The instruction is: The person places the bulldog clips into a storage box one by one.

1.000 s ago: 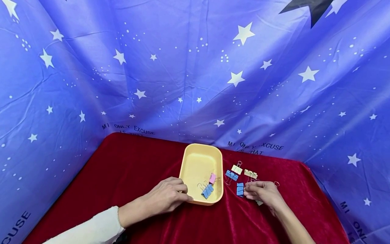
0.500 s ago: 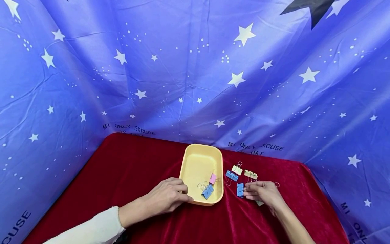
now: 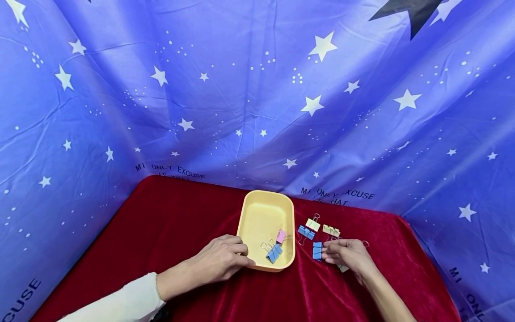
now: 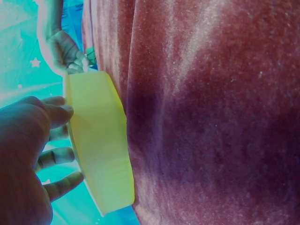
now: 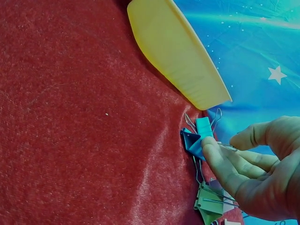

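My left hand [image 3: 225,257] holds the near left rim of a yellow rectangular box [image 3: 257,210], fingers at its edge. Inside the box lie a blue binder clip [image 3: 274,253] and a pink binder clip [image 3: 280,235]. To the right of the box, my right hand [image 3: 348,257] pinches a wire handle of another blue binder clip [image 3: 317,251], low at the cloth. The right wrist view shows thumb and fingertips at this clip's handle [image 5: 227,146]; its blue body [image 5: 194,143] points away from the palm. Part of the pile is hidden behind the right hand.
Next to the right hand lie a blue binder clip [image 3: 306,231], a pale yellow one [image 3: 312,224] and a beige one [image 3: 331,230]. More clips are partly covered by the hand. Red velvet cloth [image 3: 181,214] covers the table; a blue starry curtain [image 3: 225,98] stands behind.
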### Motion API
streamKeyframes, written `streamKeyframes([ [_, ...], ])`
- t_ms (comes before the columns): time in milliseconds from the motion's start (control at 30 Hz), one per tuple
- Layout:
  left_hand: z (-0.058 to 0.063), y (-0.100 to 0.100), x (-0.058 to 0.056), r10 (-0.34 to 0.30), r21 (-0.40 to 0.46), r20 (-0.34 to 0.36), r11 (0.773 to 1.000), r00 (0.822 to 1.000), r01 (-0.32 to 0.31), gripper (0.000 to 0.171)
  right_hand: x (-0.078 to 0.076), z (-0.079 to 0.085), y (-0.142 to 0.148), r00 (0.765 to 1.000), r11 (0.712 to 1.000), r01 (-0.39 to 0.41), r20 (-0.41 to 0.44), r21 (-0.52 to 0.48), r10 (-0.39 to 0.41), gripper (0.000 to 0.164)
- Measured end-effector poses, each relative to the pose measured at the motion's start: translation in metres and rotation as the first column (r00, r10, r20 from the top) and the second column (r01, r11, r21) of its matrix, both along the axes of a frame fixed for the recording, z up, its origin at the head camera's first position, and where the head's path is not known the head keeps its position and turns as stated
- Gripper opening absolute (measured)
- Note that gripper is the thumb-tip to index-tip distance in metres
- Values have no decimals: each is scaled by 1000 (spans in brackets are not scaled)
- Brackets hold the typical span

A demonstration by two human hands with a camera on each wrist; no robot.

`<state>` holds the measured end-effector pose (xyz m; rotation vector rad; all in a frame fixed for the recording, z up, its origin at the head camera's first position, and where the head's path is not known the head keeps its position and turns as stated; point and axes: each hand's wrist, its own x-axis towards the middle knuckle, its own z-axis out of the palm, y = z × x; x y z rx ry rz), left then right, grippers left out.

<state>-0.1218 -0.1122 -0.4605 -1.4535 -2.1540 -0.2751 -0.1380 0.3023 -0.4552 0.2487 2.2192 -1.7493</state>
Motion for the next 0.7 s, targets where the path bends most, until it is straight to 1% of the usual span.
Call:
streamKeyframes([
  [133, 0, 0, 0, -1, 1, 1, 1000, 1000, 1, 26, 1, 1, 1, 1000, 1000, -13, -3, -11, 13, 41],
  [267, 0, -1, 0, -8, 3, -16, 1000, 1000, 8, 25, 2, 1, 4, 999, 998, -36, 6, -53, 36, 43],
  [433, 1, 0, 0, -8, 6, -7, 1000, 1000, 8, 25, 2, 1, 8, 998, 993, -64, 16, -101, 66, 45],
  [533, 0, 0, 0, -10, 7, -11, 1000, 1000, 10, 25, 2, 1, 9, 998, 993, -62, 20, -96, 64, 44],
  [700, 0, 0, 0, -9, 5, -13, 1000, 1000, 9, 26, 3, 2, 8, 999, 997, -36, 22, -63, 38, 40],
])
